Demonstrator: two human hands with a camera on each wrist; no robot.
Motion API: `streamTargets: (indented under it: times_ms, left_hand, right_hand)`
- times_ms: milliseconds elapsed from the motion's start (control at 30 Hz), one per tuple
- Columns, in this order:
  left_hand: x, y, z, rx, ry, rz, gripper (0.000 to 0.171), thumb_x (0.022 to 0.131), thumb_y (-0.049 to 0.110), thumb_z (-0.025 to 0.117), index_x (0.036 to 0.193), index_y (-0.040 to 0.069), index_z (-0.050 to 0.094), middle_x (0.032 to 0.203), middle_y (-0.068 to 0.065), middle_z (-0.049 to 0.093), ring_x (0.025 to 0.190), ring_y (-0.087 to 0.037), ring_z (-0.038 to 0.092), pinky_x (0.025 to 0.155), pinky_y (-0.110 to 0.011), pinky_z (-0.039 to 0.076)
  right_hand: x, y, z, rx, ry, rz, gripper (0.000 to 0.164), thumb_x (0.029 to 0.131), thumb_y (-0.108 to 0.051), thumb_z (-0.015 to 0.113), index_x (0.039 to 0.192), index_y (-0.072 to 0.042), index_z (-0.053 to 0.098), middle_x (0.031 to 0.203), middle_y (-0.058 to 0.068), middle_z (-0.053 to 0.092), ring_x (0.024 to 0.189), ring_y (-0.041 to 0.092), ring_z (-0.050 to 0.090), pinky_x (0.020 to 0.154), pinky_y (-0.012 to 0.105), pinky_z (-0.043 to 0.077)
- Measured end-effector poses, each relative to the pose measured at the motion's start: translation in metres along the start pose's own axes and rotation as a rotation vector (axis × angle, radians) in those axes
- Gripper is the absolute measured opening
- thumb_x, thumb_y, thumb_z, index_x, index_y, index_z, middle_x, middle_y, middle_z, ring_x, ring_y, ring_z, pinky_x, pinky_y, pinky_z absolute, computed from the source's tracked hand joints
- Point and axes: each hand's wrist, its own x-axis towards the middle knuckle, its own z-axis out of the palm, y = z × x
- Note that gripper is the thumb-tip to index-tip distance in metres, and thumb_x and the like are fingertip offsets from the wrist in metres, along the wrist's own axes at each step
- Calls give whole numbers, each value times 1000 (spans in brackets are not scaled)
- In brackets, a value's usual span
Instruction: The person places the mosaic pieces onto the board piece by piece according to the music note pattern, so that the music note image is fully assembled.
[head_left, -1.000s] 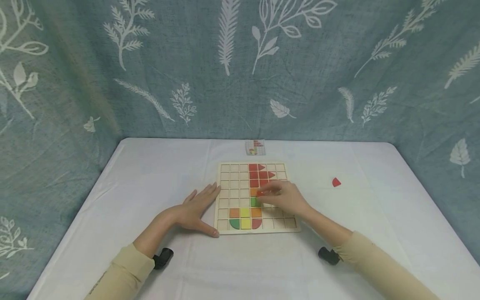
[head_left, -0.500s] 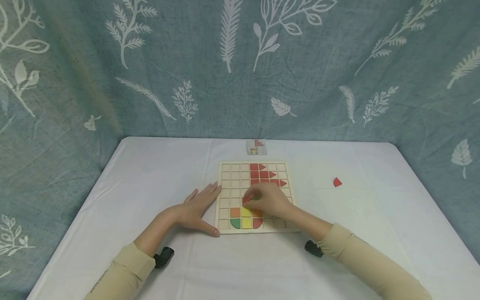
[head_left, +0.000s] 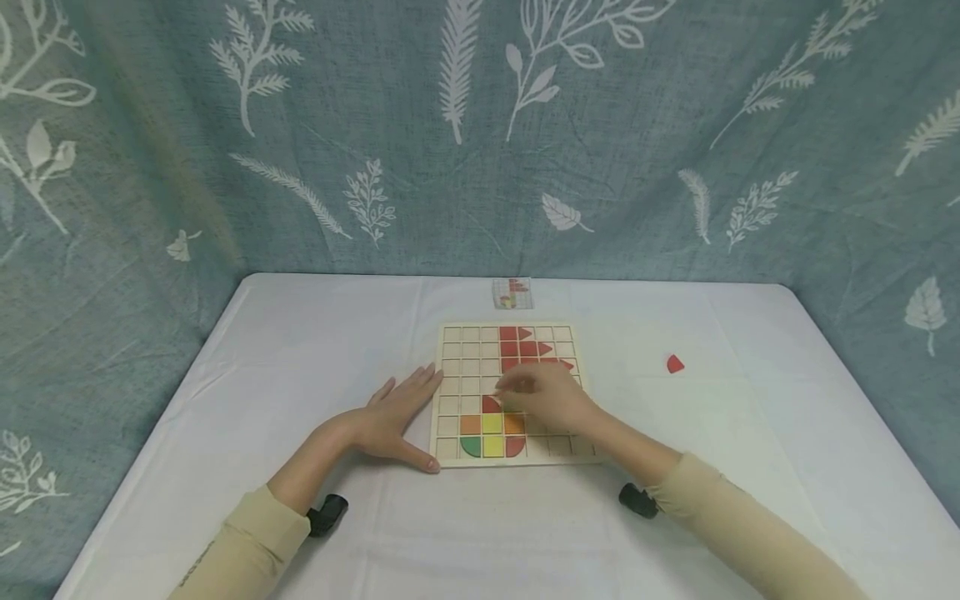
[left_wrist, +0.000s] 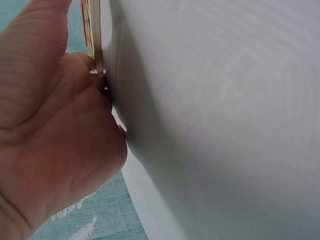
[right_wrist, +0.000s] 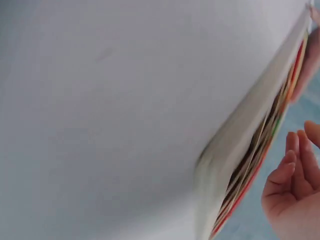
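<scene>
A light wooden grid board (head_left: 455, 368) lies on the table with coloured pieces in its cells. Spread flat, my left hand (head_left: 390, 423) rests against its left edge, thumb at the near corner. Over the middle of the board, my right hand (head_left: 551, 398) has loosely bent fingers with no piece visible between them. A red quarter-circle piece (head_left: 491, 405) sits in a cell right by its fingertips, above a yellow square (head_left: 492, 424). Red squares (head_left: 508, 333) and red triangles (head_left: 525, 333) fill the upper rows. The right hand hides some middle cells.
Another red quarter-circle piece (head_left: 675, 364) lies on the white cloth (head_left: 750, 433) right of the board. A small pattern card (head_left: 512, 293) is behind the board. A patterned blue-green curtain (head_left: 480, 200) hangs at the table's far edge.
My right hand moved left and nearer with a red quarter-circle piece, set it in a cell, then let go and drew back slightly right. My left hand stayed put.
</scene>
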Motion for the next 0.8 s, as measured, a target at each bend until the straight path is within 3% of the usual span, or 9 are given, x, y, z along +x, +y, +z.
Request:
streamTargets:
  times_ms: [167,300,433,633,800]
  left_hand:
    - [1,0,-1,4,0,-5,127,69,60,80,156,2,8,162,-16,5,149,-31,-1,117,-57,-2]
    - [2,-3,0,9,2,-10,127,69,61,80,156,3,8,162,-16,5,149,-30,-1,117,-56,-1]
    - [2,-5,-1,6,1,-10,128,69,61,80,156,3,8,163,-16,5,149,-30,-1,117,-56,-1]
    - [1,-3,-2,-2,-5,5,127,69,60,80,156,2,8,162,-17,5,149,-32,-1,117,-57,-2]
    - [1,-1,-4,-5,-8,13,126,70,59,80,156,1,8,162,-18,4,149,-32,-1,117,-57,-2]
  right_hand:
    - [-15,20,-31,46,94,105,20,92,-27,68,108,-17,74,102,-5,70,88,16,58,70,31,49]
    - [-31,46,-60,-7,174,217,23,93,-27,67,112,-16,72,106,2,70,95,20,59,72,33,48]
    - [-49,76,-87,-94,239,265,25,94,-23,64,115,-9,70,110,12,69,97,26,60,73,36,49]
    - [-75,107,-122,-141,286,333,34,96,-19,62,124,-1,63,116,22,64,104,36,57,78,45,49]
    - [-84,121,-139,-142,278,386,40,95,-18,63,129,2,58,126,27,57,110,41,53,83,52,49]
